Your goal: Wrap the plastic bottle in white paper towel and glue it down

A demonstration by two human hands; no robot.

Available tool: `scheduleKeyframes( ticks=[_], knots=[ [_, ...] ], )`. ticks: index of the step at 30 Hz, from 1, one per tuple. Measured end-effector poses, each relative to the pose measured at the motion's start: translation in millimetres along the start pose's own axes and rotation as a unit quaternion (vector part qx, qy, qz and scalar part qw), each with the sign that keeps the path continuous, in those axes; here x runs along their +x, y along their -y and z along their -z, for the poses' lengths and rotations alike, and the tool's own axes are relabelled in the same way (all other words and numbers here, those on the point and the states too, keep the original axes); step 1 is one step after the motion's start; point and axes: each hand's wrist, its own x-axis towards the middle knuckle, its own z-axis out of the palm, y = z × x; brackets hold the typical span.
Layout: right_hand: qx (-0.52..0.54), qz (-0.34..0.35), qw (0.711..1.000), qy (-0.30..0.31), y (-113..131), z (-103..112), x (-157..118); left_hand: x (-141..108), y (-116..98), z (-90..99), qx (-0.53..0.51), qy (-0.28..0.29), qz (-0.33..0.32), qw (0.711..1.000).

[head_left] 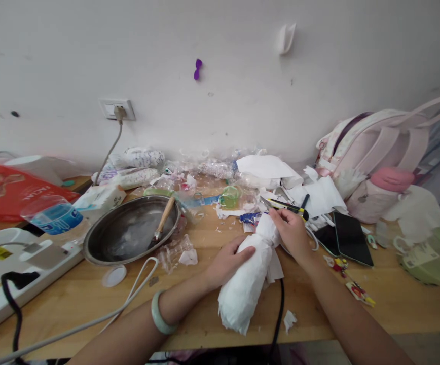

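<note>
A bottle-shaped bundle wrapped in white paper (245, 289) lies tilted across the near edge of the table, its narrow neck pointing away from me. My left hand (229, 261) is closed around its body, with the thumb on top. At the neck, the fingers of my right hand (290, 230) are pinched on the paper. A pointed grey blade (265, 203) shows just beyond those fingertips; whether they touch it I cannot tell. Close behind lies a yellow-and-black utility knife (286, 206). The inside of the bundle is hidden by the paper.
To the left stands a metal basin (132, 230) of cloudy liquid with a wooden-handled brush (163, 220). A power strip (26, 284) and cables lie nearer. Plastic bottles and paper scraps crowd the back. On the right are phones (351, 238) and a pink backpack (375, 139).
</note>
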Motion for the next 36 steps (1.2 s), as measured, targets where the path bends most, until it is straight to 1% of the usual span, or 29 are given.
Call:
scheduleKeyframes(
  ticks=[8, 17, 19, 23, 25, 31, 34, 36],
  knots=[
    [-0.026, 0.0, 1.0, -0.006, -2.2, 0.0, -0.5, -0.2, -1.7, -0.7, 0.01, 0.005, 0.005, 1.0],
    [-0.05, -0.009, 0.998, -0.029, -5.7, -2.2, 0.1, 0.2, -0.7, -0.8, -0.005, 0.007, 0.012, 1.0],
    [-0.034, -0.02, 0.999, -0.022, -7.2, -3.1, 1.1, 0.7, -0.6, -0.8, -0.004, 0.007, 0.01, 1.0],
    [0.032, -0.047, 0.998, 0.014, -8.9, -3.9, 3.2, 1.6, 0.7, -0.8, 0.004, 0.008, 0.008, 1.0],
    [0.055, -0.057, 0.997, 0.017, -8.6, -3.5, 3.6, 1.6, 1.6, -1.0, 0.004, 0.005, 0.007, 1.0],
    [0.096, -0.079, 0.992, 0.016, -4.8, -1.8, 1.3, -0.3, 2.3, -1.9, -0.012, 0.0, -0.007, 1.0],
    [0.082, -0.066, 0.994, -0.005, -1.3, -1.3, -0.5, -1.0, 1.3, -1.6, -0.019, 0.001, -0.007, 1.0],
    [0.084, -0.04, 0.995, -0.027, 0.9, -1.7, -1.2, -1.1, 0.9, -0.9, -0.032, 0.0, -0.005, 0.999]
  ],
)
